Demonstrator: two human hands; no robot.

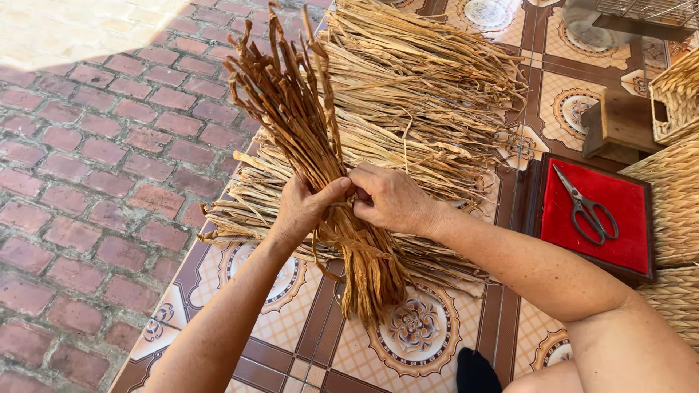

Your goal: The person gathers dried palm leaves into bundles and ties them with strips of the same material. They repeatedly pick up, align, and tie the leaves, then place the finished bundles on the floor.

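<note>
My left hand (302, 207) grips a bundle of dark brown dried strips (306, 138) around its middle, holding it upright over the patterned tile floor (415, 327). My right hand (389, 198) pinches the same bundle just beside it. Behind lies a pile of pale straw (422, 87). To my right, scissors (586, 207) rest on a red tray (626, 240), near woven baskets (673, 196).

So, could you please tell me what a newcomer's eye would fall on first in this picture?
Probably the brown bundle of dried leaf strips at centre, gripped by the left hand and right hand. Behind it lies a big pile of pale straw on the patterned tiles. At right, scissors rest on a bright red pad.
</note>
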